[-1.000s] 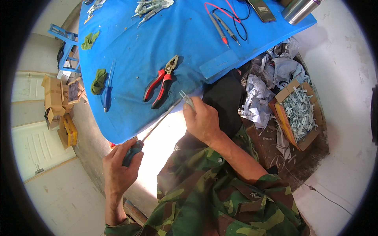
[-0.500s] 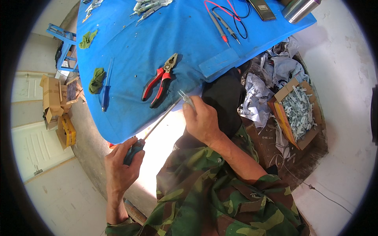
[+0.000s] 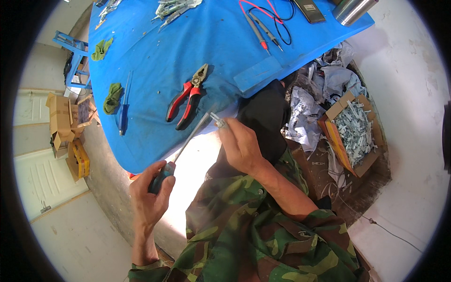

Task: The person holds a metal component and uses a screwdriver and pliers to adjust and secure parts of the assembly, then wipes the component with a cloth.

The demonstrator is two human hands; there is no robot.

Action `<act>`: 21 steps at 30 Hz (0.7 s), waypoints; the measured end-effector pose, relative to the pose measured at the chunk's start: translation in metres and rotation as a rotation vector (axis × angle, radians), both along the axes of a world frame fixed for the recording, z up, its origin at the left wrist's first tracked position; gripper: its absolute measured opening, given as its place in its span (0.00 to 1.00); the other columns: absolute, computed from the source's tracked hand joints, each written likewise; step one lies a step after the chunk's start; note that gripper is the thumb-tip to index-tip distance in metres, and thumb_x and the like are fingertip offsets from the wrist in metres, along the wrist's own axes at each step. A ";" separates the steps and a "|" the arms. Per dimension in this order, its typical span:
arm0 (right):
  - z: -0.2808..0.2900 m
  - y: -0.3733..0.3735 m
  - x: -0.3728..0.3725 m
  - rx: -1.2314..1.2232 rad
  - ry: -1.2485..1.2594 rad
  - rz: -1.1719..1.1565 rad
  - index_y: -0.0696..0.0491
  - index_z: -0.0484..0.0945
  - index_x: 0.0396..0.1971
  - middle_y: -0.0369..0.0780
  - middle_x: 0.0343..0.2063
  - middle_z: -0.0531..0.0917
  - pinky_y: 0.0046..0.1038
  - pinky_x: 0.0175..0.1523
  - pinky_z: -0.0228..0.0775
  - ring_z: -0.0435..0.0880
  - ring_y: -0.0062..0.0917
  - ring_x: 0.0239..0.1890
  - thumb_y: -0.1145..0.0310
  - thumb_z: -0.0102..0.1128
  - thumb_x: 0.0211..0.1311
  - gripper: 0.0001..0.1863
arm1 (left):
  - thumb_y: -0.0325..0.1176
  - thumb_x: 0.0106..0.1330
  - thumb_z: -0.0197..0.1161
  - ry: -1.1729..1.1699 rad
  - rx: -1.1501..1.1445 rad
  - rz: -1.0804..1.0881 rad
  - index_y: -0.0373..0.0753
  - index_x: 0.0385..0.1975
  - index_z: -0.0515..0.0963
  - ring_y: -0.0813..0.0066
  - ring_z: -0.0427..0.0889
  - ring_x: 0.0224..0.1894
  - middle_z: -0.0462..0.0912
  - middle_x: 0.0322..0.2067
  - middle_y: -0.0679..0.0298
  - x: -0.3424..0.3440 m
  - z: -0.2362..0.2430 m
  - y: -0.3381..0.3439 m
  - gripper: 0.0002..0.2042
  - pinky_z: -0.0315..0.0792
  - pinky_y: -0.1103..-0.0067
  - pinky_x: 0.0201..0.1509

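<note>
My left hand (image 3: 149,195) is closed round the dark teal handle of a screwdriver (image 3: 189,139), whose long shaft slants up and to the right. Between thumb and fingers, my right hand (image 3: 242,148) pinches a small pale grey piece with two metal prongs (image 3: 219,121). The prongs point up and left, close beside the screwdriver's tip; whether they touch is hard to see. Just beyond the tip, red-and-black pliers (image 3: 197,83) lie on the blue-covered table (image 3: 150,136). Most of the small piece is hidden by my fingers.
Farther left lie a blue-handled screwdriver (image 3: 123,117) and a green cloth (image 3: 112,98). Red and black test probes (image 3: 257,33), a phone (image 3: 310,10) and a metal flask (image 3: 353,11) are at the far right. Below stands a carton of small pale pieces (image 3: 355,134).
My left hand has shifted slightly right, bringing the screwdriver's tip up beside the prongs. In my right hand the small piece now tilts more to the left.
</note>
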State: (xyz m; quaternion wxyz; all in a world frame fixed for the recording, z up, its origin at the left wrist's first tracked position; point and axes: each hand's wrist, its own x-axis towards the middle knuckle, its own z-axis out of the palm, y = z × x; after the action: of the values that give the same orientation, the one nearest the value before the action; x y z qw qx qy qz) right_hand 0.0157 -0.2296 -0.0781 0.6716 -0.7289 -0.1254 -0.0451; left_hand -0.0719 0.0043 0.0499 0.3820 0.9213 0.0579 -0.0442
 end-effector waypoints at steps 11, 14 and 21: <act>0.013 -0.004 -0.015 0.642 0.523 0.393 0.59 0.78 0.46 0.28 0.22 0.69 0.18 0.30 0.58 0.64 0.11 0.24 0.62 0.44 0.85 0.17 | 0.37 0.72 0.70 -0.254 0.265 0.285 0.36 0.57 0.82 0.79 0.81 0.35 0.85 0.33 0.65 0.061 -0.062 0.047 0.18 0.74 0.80 0.39; 0.006 -0.007 -0.015 0.738 0.606 0.470 0.59 0.79 0.45 0.29 0.22 0.68 0.17 0.30 0.57 0.63 0.11 0.23 0.60 0.42 0.86 0.19 | 0.36 0.70 0.71 -0.343 0.481 0.239 0.37 0.57 0.82 0.76 0.84 0.36 0.87 0.35 0.62 0.066 -0.079 0.065 0.18 0.77 0.78 0.43; 0.002 -0.016 -0.014 0.751 0.676 0.536 0.58 0.79 0.45 0.30 0.22 0.69 0.19 0.29 0.57 0.63 0.12 0.22 0.58 0.43 0.85 0.20 | 0.34 0.70 0.71 -0.541 0.671 0.093 0.38 0.56 0.83 0.72 0.87 0.42 0.88 0.43 0.57 0.076 -0.064 0.048 0.17 0.81 0.73 0.44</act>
State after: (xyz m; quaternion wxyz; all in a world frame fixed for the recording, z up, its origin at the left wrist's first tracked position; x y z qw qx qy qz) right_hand 0.0020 -0.2452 -0.0766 0.8753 -0.3568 -0.0596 0.3209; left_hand 0.0044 0.0524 -0.0139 0.0646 0.9693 0.0083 0.2373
